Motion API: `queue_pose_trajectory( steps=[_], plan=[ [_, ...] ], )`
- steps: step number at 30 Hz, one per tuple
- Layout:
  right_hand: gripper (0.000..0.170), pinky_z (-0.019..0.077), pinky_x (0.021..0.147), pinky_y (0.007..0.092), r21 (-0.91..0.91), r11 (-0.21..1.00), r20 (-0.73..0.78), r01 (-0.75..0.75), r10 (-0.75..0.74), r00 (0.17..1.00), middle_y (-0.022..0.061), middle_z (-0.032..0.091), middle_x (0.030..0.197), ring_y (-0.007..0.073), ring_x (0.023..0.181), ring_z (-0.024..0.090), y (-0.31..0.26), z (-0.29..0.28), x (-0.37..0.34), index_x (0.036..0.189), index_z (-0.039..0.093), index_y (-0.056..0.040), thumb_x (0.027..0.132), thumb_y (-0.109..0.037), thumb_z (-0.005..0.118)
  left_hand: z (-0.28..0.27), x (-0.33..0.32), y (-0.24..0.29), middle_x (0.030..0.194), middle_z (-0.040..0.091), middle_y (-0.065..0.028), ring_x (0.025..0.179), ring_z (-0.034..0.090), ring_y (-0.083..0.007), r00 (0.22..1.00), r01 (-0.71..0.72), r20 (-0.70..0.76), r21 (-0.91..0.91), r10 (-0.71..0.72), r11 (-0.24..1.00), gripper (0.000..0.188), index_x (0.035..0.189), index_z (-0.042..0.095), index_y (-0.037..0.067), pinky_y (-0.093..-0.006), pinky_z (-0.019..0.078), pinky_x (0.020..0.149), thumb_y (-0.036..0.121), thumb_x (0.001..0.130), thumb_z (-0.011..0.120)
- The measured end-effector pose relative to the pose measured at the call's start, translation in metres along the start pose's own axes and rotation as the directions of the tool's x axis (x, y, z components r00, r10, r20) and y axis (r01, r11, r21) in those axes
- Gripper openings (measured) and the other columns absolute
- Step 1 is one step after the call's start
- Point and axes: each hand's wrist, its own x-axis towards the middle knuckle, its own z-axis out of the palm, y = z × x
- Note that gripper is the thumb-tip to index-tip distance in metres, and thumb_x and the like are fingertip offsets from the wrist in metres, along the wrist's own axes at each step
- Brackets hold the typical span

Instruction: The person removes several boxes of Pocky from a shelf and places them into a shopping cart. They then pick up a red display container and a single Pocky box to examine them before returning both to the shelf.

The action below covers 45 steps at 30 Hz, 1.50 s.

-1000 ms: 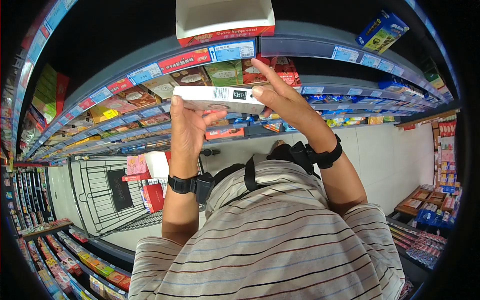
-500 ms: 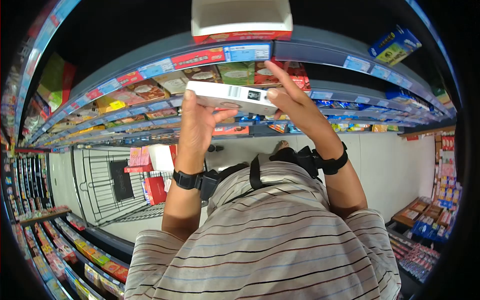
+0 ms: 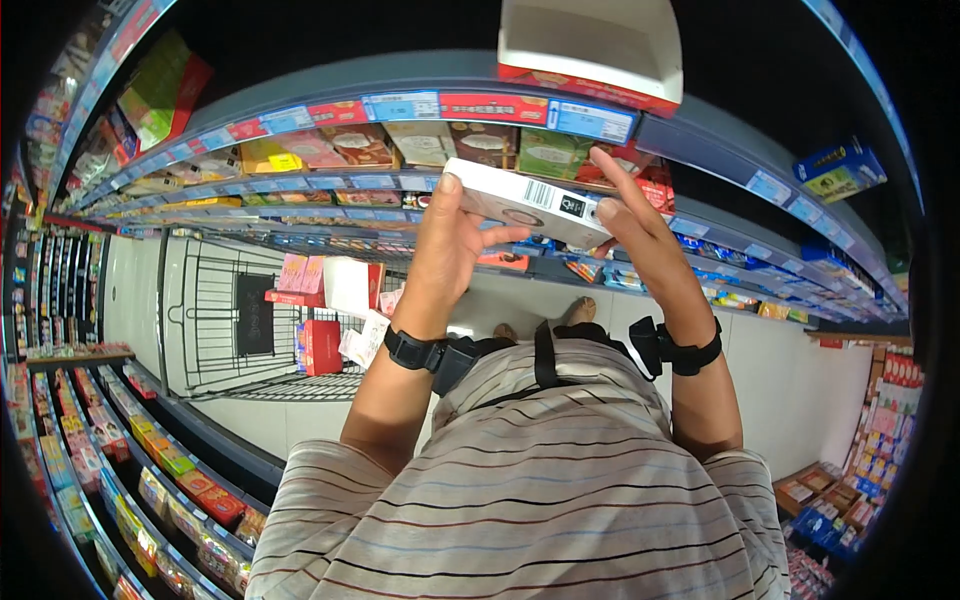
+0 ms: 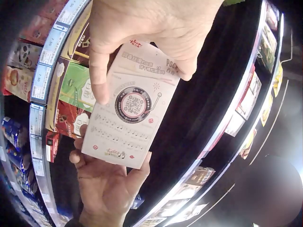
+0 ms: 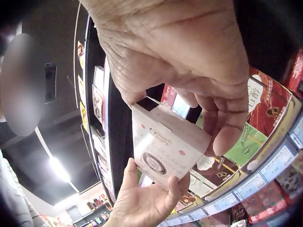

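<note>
The left hand (image 3: 445, 245) is pinching one end of a white box (image 3: 535, 206) between thumb and fingers; the right hand (image 3: 645, 240) is gripping the opposite end, index finger extending free. Held mid-air, the box is facing the upper shelf (image 3: 700, 152), whose front edge is carrying an open carton (image 3: 590, 48) and a blue box (image 3: 842, 172). The carton's top is running out of view; small print is blurring.

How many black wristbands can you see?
2: one black wristband by the left hand, another by the right hand; both hands hold the white box.
</note>
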Motion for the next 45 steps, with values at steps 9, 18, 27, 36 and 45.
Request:
queue_pose_trajectory(
  steps=[9, 18, 27, 36, 45],
  plan=[
    [0.068, 0.048, 0.071, 0.0274, -0.028, 1.0, 0.121, 0.0, 0.003, 0.993, 0.0077, 0.063, 0.103, 0.0125, 0.087, 0.055, -0.004, 0.025, 0.02, 0.158, 0.035, -0.0119, 0.1, -0.038, 0.057, -0.024, -0.015, 0.015, 0.136, 0.055, -0.0221, 0.12, 0.062, -0.0327, 0.997, -0.054, -0.064, 0.0, 0.054, 0.999, 0.079, 0.146, 0.037, 0.001, -0.0463, 0.0639, 0.086, 0.064, 0.099, 0.048],
    [0.07, 0.0464, 0.073, 0.027, -0.086, 0.996, 0.209, -0.008, 0.025, 0.978, 0.0083, 0.064, 0.099, 0.0125, 0.091, 0.057, -0.019, 0.054, 0.041, 0.157, 0.036, -0.0115, 0.099, -0.042, 0.058, -0.045, -0.03, 0.034, 0.141, 0.051, -0.0214, 0.127, 0.057, -0.0327, 0.981, -0.131, -0.141, 0.025, 0.133, 0.991, 0.083, 0.147, 0.036, 0.002, -0.0474, 0.0649, 0.083, 0.068, 0.096, 0.049],
    [0.065, 0.0486, 0.075, 0.0257, -0.178, 0.984, 0.3, -0.001, 0.055, 0.952, 0.0088, 0.06, 0.122, 0.0125, 0.098, 0.055, -0.028, 0.076, 0.064, 0.158, 0.035, -0.0168, 0.101, -0.041, 0.052, -0.067, -0.036, 0.045, 0.14, 0.05, -0.0219, 0.126, 0.057, -0.0339, 0.963, -0.199, -0.187, -0.014, 0.193, 0.98, 0.084, 0.147, 0.034, 0.002, -0.0483, 0.0644, 0.085, 0.066, 0.096, 0.052],
    [0.07, 0.049, 0.073, 0.0248, -0.186, 0.981, 0.311, 0.058, 0.003, 0.95, 0.0089, 0.061, 0.12, 0.0116, 0.092, 0.057, -0.023, 0.087, 0.078, 0.16, 0.032, -0.0156, 0.099, -0.043, 0.055, -0.078, -0.035, 0.051, 0.14, 0.05, -0.0223, 0.125, 0.058, -0.0331, 0.956, -0.219, -0.204, -0.031, 0.208, 0.975, 0.084, 0.147, 0.034, 0.002, -0.049, 0.0642, 0.085, 0.065, 0.096, 0.053],
    [0.085, 0.046, 0.059, 0.0275, -0.094, 0.991, 0.255, 0.091, -0.065, 0.965, 0.0097, 0.06, 0.088, 0.0146, 0.077, 0.059, -0.017, 0.094, 0.084, 0.159, 0.031, -0.0077, 0.094, -0.052, 0.064, -0.084, -0.031, 0.053, 0.14, 0.05, -0.0222, 0.124, 0.059, -0.0324, 0.957, -0.219, -0.201, -0.036, 0.207, 0.975, 0.083, 0.147, 0.033, 0.001, -0.0491, 0.0646, 0.085, 0.065, 0.097, 0.052]
  ],
)
